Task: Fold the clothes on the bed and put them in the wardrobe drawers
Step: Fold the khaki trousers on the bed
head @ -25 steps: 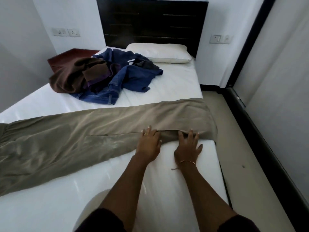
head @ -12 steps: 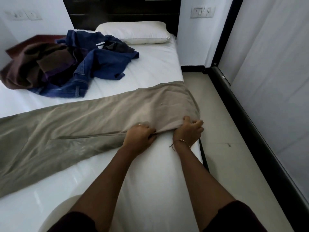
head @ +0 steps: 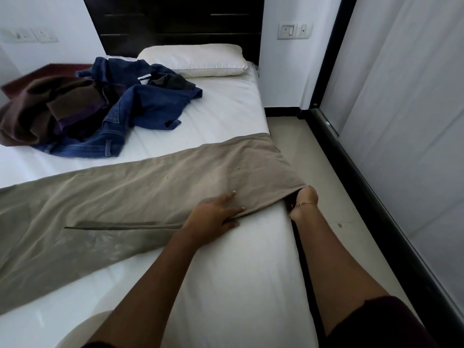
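Observation:
Beige trousers lie stretched across the white bed, their right end hanging slightly over the bed's edge. My left hand pinches the trousers' near hem, thumb under the cloth and fingers on top. My right hand grips the hem's corner at the bed's right edge; its fingers are hidden under the fabric. A heap of blue denim and a brown garment lies at the back left of the bed.
A white pillow rests against the dark headboard. A strip of tiled floor runs along the bed's right side, bounded by a black rail and pale sliding panels.
Both hands went from lying flat on the hem to gripping it. The right hand has moved out to the corner at the bed's edge, pulling the cloth taut.

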`<control>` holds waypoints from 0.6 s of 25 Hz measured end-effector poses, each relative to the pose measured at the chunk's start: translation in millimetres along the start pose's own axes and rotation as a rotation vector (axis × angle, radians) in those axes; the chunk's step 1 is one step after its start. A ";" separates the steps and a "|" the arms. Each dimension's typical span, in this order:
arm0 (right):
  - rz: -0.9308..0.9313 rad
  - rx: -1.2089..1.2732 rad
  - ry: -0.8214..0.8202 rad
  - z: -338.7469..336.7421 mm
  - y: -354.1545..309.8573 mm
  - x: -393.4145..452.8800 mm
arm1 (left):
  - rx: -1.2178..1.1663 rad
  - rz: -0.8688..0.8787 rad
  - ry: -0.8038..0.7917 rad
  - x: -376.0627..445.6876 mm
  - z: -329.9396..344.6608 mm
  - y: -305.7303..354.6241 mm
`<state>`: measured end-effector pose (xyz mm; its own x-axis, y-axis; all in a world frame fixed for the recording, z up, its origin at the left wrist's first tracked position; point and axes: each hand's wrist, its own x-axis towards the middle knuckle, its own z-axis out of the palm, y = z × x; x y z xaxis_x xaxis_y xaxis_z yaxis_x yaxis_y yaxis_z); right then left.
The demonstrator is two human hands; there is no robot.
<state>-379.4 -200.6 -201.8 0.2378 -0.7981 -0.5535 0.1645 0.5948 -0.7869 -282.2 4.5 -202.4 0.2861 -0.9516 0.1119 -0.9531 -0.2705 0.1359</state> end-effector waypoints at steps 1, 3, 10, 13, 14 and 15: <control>0.002 0.032 -0.027 0.9 -2.3 0.4 | -0.002 0.033 -0.001 1.0 2.2 -0.9; 0.077 0.103 -0.033 3.1 -8.3 0.8 | -0.048 0.053 -0.022 1.7 1.9 2.0; 0.023 0.064 0.290 8.9 15.1 46.2 | -0.187 -0.139 -0.011 14.0 -17.1 7.4; -0.011 0.072 0.202 5.4 15.3 44.6 | -0.188 -0.057 0.087 14.3 -7.2 3.2; -0.025 0.106 0.230 4.7 10.2 39.5 | -0.161 -0.019 0.084 13.8 -3.0 2.5; -0.017 0.159 0.222 3.1 4.2 36.4 | -0.127 -0.006 0.063 13.5 0.5 2.2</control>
<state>-367.1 -226.9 -224.5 0.0213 -0.7990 -0.6010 0.3192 0.5751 -0.7532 -280.5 -8.9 -201.1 0.3016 -0.9378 0.1718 -0.9321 -0.2522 0.2598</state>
